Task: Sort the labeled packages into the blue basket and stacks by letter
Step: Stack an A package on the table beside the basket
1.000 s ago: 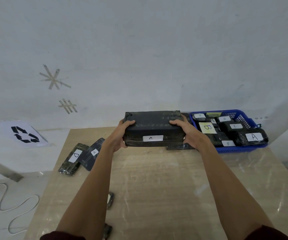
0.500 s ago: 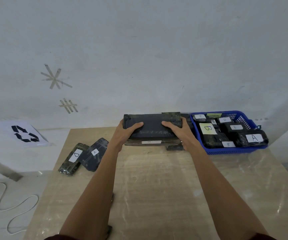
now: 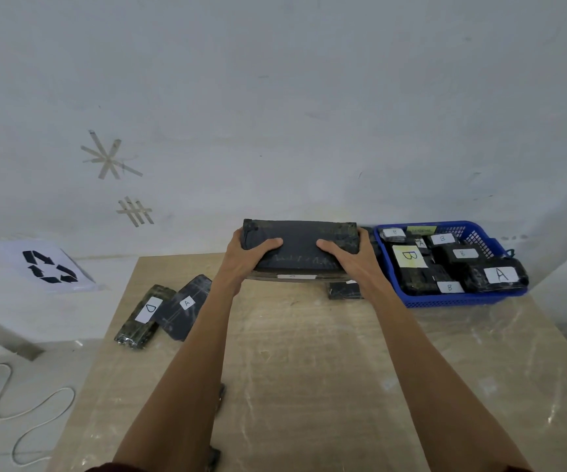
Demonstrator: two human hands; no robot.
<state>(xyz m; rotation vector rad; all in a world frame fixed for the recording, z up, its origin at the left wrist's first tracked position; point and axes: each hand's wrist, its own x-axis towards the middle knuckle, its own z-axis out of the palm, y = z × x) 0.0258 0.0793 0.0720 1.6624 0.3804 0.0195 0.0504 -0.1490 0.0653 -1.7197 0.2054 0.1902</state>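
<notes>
The left hand (image 3: 246,257) and right hand (image 3: 350,258) grip the ends of the large A package (image 3: 300,240), thumbs across its top. A second ago it was raised with its label facing the camera. Now it sits low and flat at the far bench (image 3: 309,352) edge, with the blue basket (image 3: 462,303) just beyond the right hand. It looks set down as an A stack, so letting go likely comes next.

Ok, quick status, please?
Left-hand grip and right-hand grip holding big black package. Package at table far edge, beside blue basket. Small package near right wrist.
</notes>
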